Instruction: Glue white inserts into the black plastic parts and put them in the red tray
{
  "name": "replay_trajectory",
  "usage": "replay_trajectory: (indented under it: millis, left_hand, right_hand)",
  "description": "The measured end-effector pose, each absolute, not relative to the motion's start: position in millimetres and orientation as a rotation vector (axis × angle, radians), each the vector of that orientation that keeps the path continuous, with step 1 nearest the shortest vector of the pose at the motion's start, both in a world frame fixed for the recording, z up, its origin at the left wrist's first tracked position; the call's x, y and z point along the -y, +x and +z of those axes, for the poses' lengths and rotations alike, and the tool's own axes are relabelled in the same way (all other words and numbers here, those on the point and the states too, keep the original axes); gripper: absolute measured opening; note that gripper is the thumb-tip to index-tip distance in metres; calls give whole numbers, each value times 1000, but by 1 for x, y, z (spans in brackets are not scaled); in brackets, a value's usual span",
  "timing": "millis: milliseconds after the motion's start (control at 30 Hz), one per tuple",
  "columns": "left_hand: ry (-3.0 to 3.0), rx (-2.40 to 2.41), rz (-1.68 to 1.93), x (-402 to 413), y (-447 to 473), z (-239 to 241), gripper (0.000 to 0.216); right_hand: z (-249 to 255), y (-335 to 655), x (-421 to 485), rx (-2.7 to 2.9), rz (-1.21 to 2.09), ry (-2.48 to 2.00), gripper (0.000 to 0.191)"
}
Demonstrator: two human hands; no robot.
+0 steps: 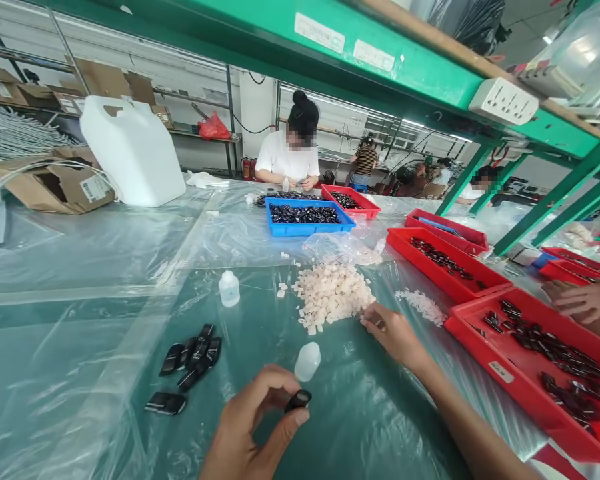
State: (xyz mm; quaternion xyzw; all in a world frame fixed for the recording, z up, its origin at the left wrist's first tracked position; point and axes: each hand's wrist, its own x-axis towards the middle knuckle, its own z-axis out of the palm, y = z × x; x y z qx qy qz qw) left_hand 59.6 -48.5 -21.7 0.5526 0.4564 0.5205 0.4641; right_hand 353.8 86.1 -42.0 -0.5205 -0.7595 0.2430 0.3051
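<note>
My left hand (260,427) pinches a small black plastic part (299,400) between thumb and fingers, with a pale oval at its upper end. At the right edge of a pile of small cream-coloured pieces (333,293) is my right hand (393,333), its fingers drawn together against the pile. Whatever lies between those fingertips is too small to tell. A translucent white bottle (307,362) stands just beyond my left hand, and a second small bottle (229,289) is farther back. Several black parts (195,357) lie in a group to the left.
Red trays (480,340) with black parts line the right side, where another person's hands (587,300) reach in. Small clear pieces (423,307) lie beside them. A blue tray (310,229) and a seated person (290,157) are opposite. A white jug (133,153) stands left; a green shelf beam (260,40) crosses overhead.
</note>
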Motion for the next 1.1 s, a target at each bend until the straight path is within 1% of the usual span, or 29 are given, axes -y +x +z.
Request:
replay_trajectory:
  millis: [133,233,300,467,667,967,1100]
  left_hand:
    - [1383,-1083,1256,49,60,-21,15]
    - [1403,-1071,1231,51,61,-19,12]
    - [1410,-1063,1213,52,62,-18,9]
    - [1416,-1054,1195,52,63,-15,8]
    - [1451,-1048,1197,51,62,-18,11]
    - [1458,-1079,1237,53,64,-26,12]
    - [1430,-1071,1284,55,67,-33,14]
  right_hand:
    - [-19,325,-38,1896,830,-1224,24]
    - [-3,297,-1,1841,909,-1104,14]
    - [5,281,17,1823,896,-1041,7]
    - [11,256,36,1783,767,-923,23]
    - [-6,235,45,1740,634,-876,42]
    - [-32,223,60,1714,488,-893,55]
    - [-42,215,61,1638,362,-893,54]
